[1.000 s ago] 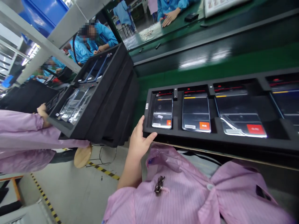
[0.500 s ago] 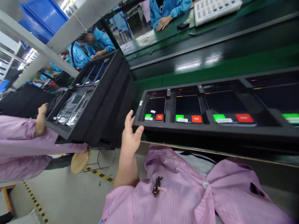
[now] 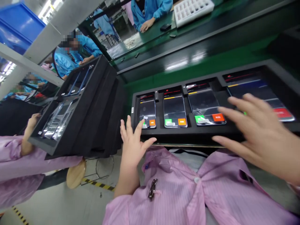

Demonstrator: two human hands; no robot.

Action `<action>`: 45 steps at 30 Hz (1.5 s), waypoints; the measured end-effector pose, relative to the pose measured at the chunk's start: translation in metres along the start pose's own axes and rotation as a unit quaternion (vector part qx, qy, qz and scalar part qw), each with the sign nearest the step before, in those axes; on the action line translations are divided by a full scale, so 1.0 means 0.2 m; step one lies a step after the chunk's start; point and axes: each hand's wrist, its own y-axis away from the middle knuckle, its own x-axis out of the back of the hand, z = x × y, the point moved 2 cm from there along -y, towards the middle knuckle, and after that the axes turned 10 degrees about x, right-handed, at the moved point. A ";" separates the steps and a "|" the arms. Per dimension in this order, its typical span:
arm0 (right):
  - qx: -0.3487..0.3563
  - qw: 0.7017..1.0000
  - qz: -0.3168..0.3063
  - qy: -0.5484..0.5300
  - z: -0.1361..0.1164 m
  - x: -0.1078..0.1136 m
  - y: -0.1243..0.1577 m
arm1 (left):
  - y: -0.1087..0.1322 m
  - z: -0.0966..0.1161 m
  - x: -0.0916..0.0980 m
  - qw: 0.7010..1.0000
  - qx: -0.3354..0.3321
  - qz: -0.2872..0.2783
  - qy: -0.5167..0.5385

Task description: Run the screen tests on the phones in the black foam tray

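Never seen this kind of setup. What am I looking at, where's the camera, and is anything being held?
There's no machine here. These are a person's two bare hands, seen from a single camera worn on the head and looking forward and down, so the pink striped smock at the bottom is the wearer's own. The left hand is open at the near edge of a black foam tray, beside its end phone. The right hand is open and spread over the tray's right end. Neither hand holds anything. The phones sit in slots and carry colored stickers. To the left, a co-worker's hand is at the edge of a tall stack of black trays. Behind is a green conveyor belt, with a person in a blue smock beyond it.
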 end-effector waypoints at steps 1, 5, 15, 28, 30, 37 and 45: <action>0.026 0.999 -0.009 0.025 -0.03 -0.02 -0.01 | 0.00 0.05 0.01 0.999 -0.028 0.011 0.013; 0.066 0.992 -0.047 0.096 -0.08 -0.07 -0.04 | -0.01 0.23 -0.03 0.987 -0.156 0.018 0.028; -0.040 0.994 -0.026 0.102 0.10 0.14 0.23 | -0.07 0.28 -0.19 0.984 -0.171 0.046 0.016; 0.093 0.995 0.005 0.040 0.01 0.00 -0.08 | -0.24 0.31 -0.08 0.972 -0.190 0.102 0.090; 0.117 0.991 0.023 0.060 0.00 -0.07 -0.08 | -0.25 0.32 -0.12 0.975 -0.183 0.094 0.083; 0.154 0.983 0.058 0.084 0.01 -0.08 -0.05 | -0.24 0.32 -0.14 0.978 -0.183 0.082 0.061; 0.142 0.985 0.049 0.083 0.02 -0.10 -0.06 | -0.24 0.32 -0.16 0.982 -0.178 0.053 0.025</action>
